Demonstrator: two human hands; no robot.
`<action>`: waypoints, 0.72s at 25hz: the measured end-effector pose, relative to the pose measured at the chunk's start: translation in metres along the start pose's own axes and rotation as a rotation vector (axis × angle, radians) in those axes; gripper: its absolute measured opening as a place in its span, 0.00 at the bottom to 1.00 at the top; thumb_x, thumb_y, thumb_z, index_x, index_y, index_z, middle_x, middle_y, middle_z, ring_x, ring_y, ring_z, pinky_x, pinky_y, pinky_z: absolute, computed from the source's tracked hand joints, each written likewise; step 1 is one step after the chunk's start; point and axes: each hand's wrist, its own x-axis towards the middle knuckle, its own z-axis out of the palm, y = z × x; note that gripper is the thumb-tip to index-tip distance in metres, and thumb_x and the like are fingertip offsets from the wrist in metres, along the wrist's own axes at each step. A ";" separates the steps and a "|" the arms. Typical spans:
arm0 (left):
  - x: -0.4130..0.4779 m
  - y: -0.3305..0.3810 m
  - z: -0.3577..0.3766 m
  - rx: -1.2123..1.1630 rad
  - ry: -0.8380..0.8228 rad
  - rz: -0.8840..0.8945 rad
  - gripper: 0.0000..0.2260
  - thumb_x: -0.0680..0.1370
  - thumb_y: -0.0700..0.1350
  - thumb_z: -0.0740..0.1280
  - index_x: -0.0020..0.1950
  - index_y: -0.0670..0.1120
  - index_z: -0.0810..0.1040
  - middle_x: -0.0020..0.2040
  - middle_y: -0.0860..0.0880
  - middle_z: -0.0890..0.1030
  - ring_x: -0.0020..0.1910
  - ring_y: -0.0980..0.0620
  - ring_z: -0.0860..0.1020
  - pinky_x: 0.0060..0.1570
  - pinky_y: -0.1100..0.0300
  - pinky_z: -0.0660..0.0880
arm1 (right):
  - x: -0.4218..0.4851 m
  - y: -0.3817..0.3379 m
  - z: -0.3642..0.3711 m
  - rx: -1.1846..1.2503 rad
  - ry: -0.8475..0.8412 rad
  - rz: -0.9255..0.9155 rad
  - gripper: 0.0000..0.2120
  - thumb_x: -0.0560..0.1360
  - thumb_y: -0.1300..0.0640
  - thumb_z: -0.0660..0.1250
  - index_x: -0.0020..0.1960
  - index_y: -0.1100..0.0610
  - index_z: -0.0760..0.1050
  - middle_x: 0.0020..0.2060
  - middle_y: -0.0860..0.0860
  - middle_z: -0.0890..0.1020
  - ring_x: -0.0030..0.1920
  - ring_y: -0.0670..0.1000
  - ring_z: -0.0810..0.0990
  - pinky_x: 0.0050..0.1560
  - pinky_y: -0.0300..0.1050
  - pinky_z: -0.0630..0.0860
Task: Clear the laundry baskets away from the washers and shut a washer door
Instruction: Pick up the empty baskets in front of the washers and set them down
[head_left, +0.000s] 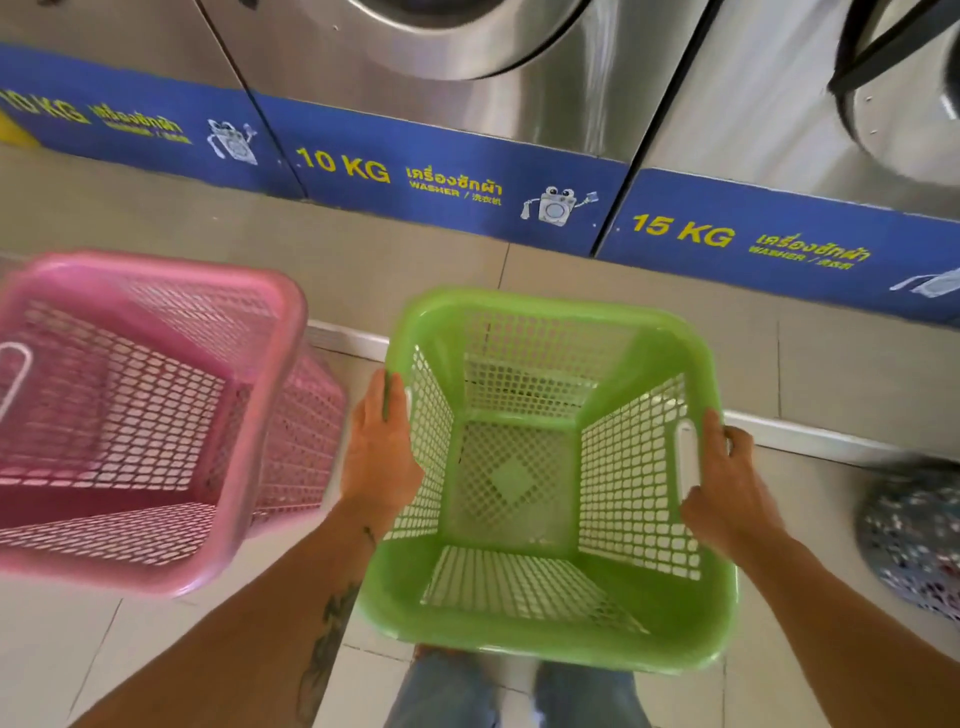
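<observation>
An empty green mesh laundry basket (540, 618) is in front of me, above my legs. My left hand (376, 447) grips its left rim and my right hand (727, 483) grips its right rim at the handle slot. An empty pink mesh basket (156, 415) stands on the floor to the left, close beside my left hand, blurred. Steel washers line the back: a 10 KG washer (467, 52) with its round door at the top centre, and a 15 KG washer (779, 119) at the right whose door (893, 93) hangs open.
A blue label band (441, 176) runs along the washers' base above a low tiled step (363, 260). A patterned rounded object (914, 535) sits on the floor at the right edge. My legs in jeans (467, 691) are below the green basket.
</observation>
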 end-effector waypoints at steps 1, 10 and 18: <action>-0.007 -0.004 0.005 0.004 -0.029 -0.013 0.45 0.68 0.31 0.68 0.79 0.44 0.45 0.79 0.43 0.49 0.76 0.41 0.54 0.72 0.48 0.63 | -0.004 0.003 0.007 0.005 -0.034 0.015 0.53 0.63 0.71 0.70 0.77 0.49 0.44 0.70 0.57 0.60 0.50 0.65 0.79 0.33 0.52 0.78; -0.025 0.012 -0.037 0.006 -0.212 -0.071 0.32 0.70 0.35 0.66 0.74 0.42 0.62 0.76 0.42 0.60 0.69 0.42 0.68 0.62 0.54 0.71 | -0.051 0.006 -0.005 0.145 -0.118 0.012 0.38 0.71 0.56 0.67 0.77 0.50 0.55 0.71 0.57 0.65 0.57 0.61 0.79 0.48 0.59 0.82; -0.115 0.045 -0.132 -0.381 -0.254 -0.193 0.24 0.70 0.36 0.61 0.67 0.46 0.74 0.62 0.47 0.79 0.58 0.49 0.78 0.53 0.58 0.78 | -0.153 -0.031 -0.089 0.153 -0.161 -0.168 0.28 0.79 0.53 0.62 0.77 0.52 0.59 0.75 0.56 0.64 0.73 0.57 0.65 0.71 0.53 0.65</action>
